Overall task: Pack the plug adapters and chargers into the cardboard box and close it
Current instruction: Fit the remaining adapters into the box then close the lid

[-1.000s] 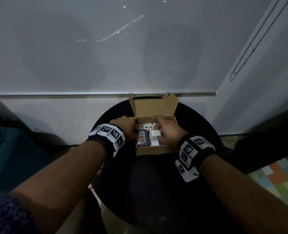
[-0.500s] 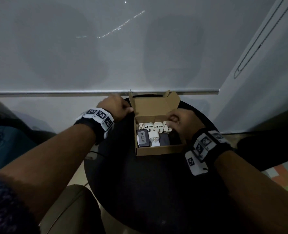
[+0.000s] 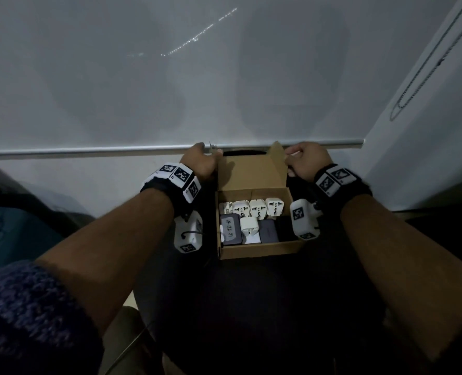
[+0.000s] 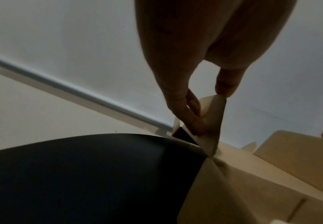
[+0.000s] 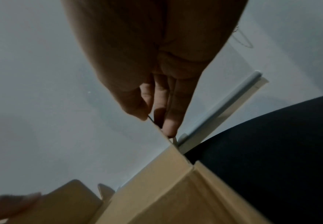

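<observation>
Cardboard box (image 3: 259,249) sits on the round black tabletop (image 3: 251,307), long axis left to right, open side up. Lid (image 3: 251,173) stands upright at the far edge, inner face toward the person.

Left hand (image 3: 201,162): fingers (image 4: 187,115) and thumb pinch the lid's left side flap (image 4: 213,121).

Right hand (image 3: 306,161): fingers (image 5: 172,118) and thumb pinch the lid's right side flap (image 3: 278,155).

Inside: four white plug adapters (image 3: 254,208) in a row along the far wall, socket faces up. Near row, left to right: dark charger (image 3: 231,230) with a label, white adapter (image 3: 249,230), two dark chargers (image 3: 269,231).
</observation>
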`<state>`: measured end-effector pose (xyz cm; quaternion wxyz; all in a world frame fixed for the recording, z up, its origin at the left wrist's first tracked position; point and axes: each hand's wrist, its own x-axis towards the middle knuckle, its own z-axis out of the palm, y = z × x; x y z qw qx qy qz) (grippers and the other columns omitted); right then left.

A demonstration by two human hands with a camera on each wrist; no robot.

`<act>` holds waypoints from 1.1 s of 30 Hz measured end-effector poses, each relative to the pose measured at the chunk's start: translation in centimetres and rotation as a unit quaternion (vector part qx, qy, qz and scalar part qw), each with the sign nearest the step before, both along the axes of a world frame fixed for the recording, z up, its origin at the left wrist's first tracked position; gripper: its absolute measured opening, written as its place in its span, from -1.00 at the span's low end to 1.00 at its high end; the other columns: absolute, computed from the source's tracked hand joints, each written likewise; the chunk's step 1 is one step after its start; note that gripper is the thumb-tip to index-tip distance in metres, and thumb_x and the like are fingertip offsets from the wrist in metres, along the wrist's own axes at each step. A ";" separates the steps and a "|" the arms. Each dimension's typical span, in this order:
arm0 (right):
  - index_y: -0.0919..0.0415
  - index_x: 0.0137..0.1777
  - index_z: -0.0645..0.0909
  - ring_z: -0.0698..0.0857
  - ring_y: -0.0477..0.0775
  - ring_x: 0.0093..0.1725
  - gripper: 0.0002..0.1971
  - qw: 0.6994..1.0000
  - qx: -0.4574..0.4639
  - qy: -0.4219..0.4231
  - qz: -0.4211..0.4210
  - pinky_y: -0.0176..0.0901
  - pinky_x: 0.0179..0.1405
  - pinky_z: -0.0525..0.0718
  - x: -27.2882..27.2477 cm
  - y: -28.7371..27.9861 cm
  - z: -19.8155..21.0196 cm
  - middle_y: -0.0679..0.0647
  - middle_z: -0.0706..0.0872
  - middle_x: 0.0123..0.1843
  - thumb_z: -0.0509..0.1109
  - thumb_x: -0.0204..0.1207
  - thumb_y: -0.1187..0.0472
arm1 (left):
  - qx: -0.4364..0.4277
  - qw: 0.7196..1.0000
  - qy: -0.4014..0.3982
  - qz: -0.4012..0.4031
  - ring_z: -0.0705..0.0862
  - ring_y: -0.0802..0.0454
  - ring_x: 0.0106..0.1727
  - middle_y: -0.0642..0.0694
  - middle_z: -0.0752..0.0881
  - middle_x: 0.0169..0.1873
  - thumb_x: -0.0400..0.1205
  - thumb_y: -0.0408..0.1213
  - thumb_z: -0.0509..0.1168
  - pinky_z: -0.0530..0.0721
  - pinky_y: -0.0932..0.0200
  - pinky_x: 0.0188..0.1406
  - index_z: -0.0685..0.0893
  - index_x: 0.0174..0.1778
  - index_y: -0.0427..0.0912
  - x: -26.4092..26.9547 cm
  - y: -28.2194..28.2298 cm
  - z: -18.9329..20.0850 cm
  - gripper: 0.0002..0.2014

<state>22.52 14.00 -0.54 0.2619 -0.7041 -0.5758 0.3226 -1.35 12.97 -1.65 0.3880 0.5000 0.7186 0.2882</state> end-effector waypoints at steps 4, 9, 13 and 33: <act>0.20 0.35 0.48 0.69 0.07 -0.26 -0.54 0.999 0.034 0.004 -0.002 -0.35 -0.52 0.68 -0.3 -1.2 1.1 0.16 0.71 -0.13 0.45 0.45 0.30 | 0.002 0.998 -0.047 0.028 0.75 -0.24 0.14 -0.31 0.73 0.19 0.28 0.04 0.49 0.76 -0.02 0.05 0.47 0.44 -0.35 -0.4 -0.4 0.8 -0.14; 0.24 0.56 0.30 0.67 0.00 -0.30 -0.27 0.999 0.028 0.010 0.023 -0.20 -0.30 0.75 1.4 -2.9 1.6 0.00 0.62 -0.34 0.47 0.38 0.39 | -0.010 0.998 -0.047 -0.041 0.74 -0.10 0.19 -0.17 0.72 0.26 0.19 -0.19 0.51 0.72 0.00 0.23 0.38 0.59 -0.21 -0.7 -2.4 2.6 -0.03; 0.19 0.57 0.31 0.72 0.10 -0.33 -0.20 0.994 0.048 -0.015 0.094 0.11 -0.05 0.78 2.2 -4.7 0.0 0.13 0.70 -0.34 0.56 0.33 0.33 | 0.006 0.990 -0.048 -0.136 0.67 0.32 -0.12 0.08 0.74 -0.01 0.47 -0.50 0.48 0.65 0.54 -0.23 0.51 0.42 -0.04 -0.3 -5.9 3.2 -0.39; 0.00 0.06 0.43 0.67 0.00 -0.19 -0.72 0.983 0.000 0.185 0.013 0.04 -0.11 0.85 1.9 -8.9 -0.8 -0.07 0.46 -0.25 0.21 0.61 -0.19 | -0.077 0.973 -0.140 -0.165 0.74 -0.18 0.12 -0.18 0.76 0.08 0.64 -0.39 0.32 0.75 -0.13 0.16 0.66 0.07 -0.03 -1.0 -9.8 2.8 -0.83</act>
